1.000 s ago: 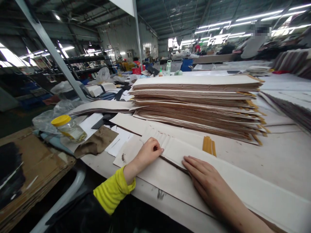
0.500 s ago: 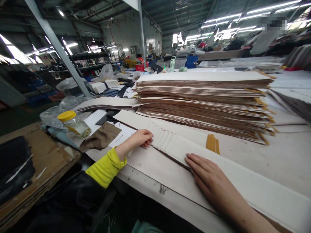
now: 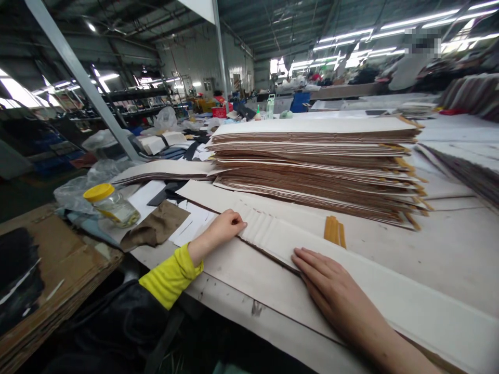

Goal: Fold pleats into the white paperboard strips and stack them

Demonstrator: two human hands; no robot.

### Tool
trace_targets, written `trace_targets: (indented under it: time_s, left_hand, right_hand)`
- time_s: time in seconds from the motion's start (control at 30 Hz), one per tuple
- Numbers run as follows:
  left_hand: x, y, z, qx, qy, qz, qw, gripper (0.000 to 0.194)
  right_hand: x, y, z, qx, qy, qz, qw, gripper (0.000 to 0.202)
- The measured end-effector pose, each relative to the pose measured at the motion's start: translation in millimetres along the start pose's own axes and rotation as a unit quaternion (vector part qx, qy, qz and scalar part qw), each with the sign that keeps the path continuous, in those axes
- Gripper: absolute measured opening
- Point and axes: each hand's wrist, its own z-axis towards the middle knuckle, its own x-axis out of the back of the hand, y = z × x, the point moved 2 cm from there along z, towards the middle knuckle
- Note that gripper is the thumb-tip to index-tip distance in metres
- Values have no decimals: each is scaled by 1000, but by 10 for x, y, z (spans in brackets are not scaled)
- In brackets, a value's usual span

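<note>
White fanned cardboard strips (image 3: pixel 268 231), long and thin with brown edges, lie on the pale bench (image 3: pixel 448 249) just in front of a tall stack of brown-edged card sheets (image 3: pixel 315 166). Left hand (image 3: pixel 226 227), fingers curled loosely, rests at the strips' left end, grasping nothing visible. Right hand (image 3: pixel 331 291) lies flat, fingers extended, pressing the strips. Yellow-lidded clear jar (image 3: pixel 111 205) lies on its side, well apart at left.

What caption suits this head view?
Left hand and right hand press fanned white sheets beside a tall cardboard stack.
</note>
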Motion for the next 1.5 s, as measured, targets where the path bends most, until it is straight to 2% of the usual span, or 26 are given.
trace_targets:
  time_s: [0.2, 0.53, 0.67, 0.8, 0.87, 0.93, 1.07, 1.2, 1.4, 1.5]
  left_hand:
    - [-75, -58, -35, -60, 41, 55, 996, 14]
    - [-61, -147, 20, -64, 72, 37, 995, 14]
    - [101, -273, 73, -25, 117, -3, 993, 6]
    - [328, -469, 87, 40, 162, -54, 985, 21]
    - [348, -521, 73, 59, 156, -74, 983, 25]
    - [295, -509, 55, 66, 137, -84, 985, 24]
    - [137, -356, 30, 63, 89, -79, 991, 12]
    - [96, -268, 20, 86, 51, -71, 992, 12]
    - [99, -345, 3, 98, -3, -64, 993, 24]
    - [88, -355, 4, 67, 9, -38, 997, 26]
  right_hand:
    - [6, -2, 36, 4, 5, 7, 1000, 41]
    - [-12, -35, 172, -1, -22, 6, 1000, 42]
    - [-24, -17, 153, -12, -18, 22, 1000, 40]
    - [-37, -8, 126, -10, -20, 23, 999, 39]
    - [-48, -5, 120, -11, -17, 24, 999, 39]
    - [-59, -5, 119, -9, -16, 22, 1000, 39]
    - [-56, -11, 122, -11, -11, 21, 1000, 39]
    - [-36, -18, 126, -19, -9, 26, 999, 38]
    - [-37, -24, 128, -22, -15, 31, 999, 39]
    - [-35, -25, 127, -26, -10, 39, 999, 40]
